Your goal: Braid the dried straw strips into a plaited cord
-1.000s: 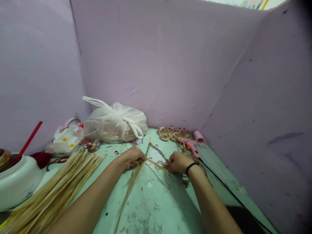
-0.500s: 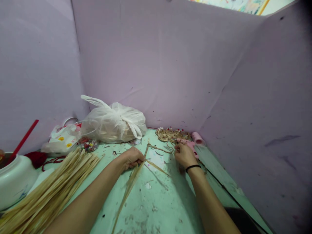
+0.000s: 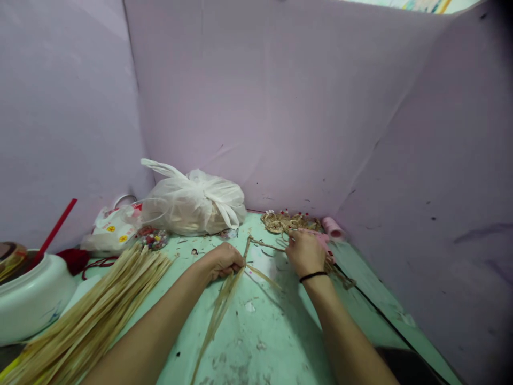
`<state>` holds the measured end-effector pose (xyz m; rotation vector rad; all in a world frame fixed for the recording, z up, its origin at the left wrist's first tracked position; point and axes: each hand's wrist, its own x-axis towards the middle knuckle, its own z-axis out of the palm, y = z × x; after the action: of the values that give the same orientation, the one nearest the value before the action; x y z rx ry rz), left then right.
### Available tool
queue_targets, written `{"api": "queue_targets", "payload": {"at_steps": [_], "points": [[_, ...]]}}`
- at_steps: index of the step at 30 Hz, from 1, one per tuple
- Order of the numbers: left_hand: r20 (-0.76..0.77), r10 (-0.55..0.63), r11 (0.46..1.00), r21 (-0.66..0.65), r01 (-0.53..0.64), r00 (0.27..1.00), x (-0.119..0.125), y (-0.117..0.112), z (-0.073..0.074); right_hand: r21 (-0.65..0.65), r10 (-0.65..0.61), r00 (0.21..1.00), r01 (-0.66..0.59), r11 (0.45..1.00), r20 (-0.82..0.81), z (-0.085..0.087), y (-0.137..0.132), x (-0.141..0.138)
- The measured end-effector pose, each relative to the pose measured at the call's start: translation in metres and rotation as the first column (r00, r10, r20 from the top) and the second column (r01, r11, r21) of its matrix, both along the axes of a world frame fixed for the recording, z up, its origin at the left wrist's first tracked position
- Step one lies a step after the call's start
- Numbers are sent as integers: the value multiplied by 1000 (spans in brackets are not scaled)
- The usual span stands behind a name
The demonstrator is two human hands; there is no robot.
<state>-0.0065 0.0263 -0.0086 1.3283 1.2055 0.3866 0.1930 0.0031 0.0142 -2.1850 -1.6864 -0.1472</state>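
Observation:
My left hand is closed in a pinch on a straw braid, low over the table. Loose straw strands hang from the pinch towards me, and a shorter bunch fans out to the right. From the braid's top bend, a thin twisted length runs right to my right hand. That hand has curled fingers beside a pink glue gun, partly hidden behind it. What its fingertips grip is hidden. A brown braided end shows beyond the right wrist.
Coiled straw work with pins and a pink thread spool lie at the back. On the left are a straw bundle, a white pot, a bead container and a tied plastic bag. A black cable runs right.
The view has shifted slightly, so things appear a little further right. My right hand has moved a little over the glue gun, and the brown braided end beyond its wrist shows more clearly. My left pinch is unchanged.

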Motion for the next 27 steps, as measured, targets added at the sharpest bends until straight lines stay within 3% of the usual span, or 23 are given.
{"api": "queue_targets", "payload": {"at_steps": [2,3,5,7,9,17,27], "points": [[8,4,1000,-11,-4,1000,0,1,-1,0,72,965,-75,997,-253,8,-4,-21],[26,4,1000,-16,-4,1000,0,1,-2,-52,106,898,-142,989,-426,10,-6,-32],[78,0,1000,-27,2,997,-1,2,-2,-209,-21,640,-220,953,-768,9,-10,-50],[120,-9,999,-30,13,993,-2,2,-2,-263,-133,378,-316,912,-916,4,-13,-63],[134,-30,999,-35,35,991,-2,2,-2,-252,-157,259,-387,887,-953,-3,-14,-68],[-22,-46,998,37,46,999,1,0,2,-194,-50,346,-397,897,-937,-31,-7,-63],[-352,1,971,223,82,936,5,-2,9,-212,-58,362,-400,892,-930,-34,-8,-64]]}}
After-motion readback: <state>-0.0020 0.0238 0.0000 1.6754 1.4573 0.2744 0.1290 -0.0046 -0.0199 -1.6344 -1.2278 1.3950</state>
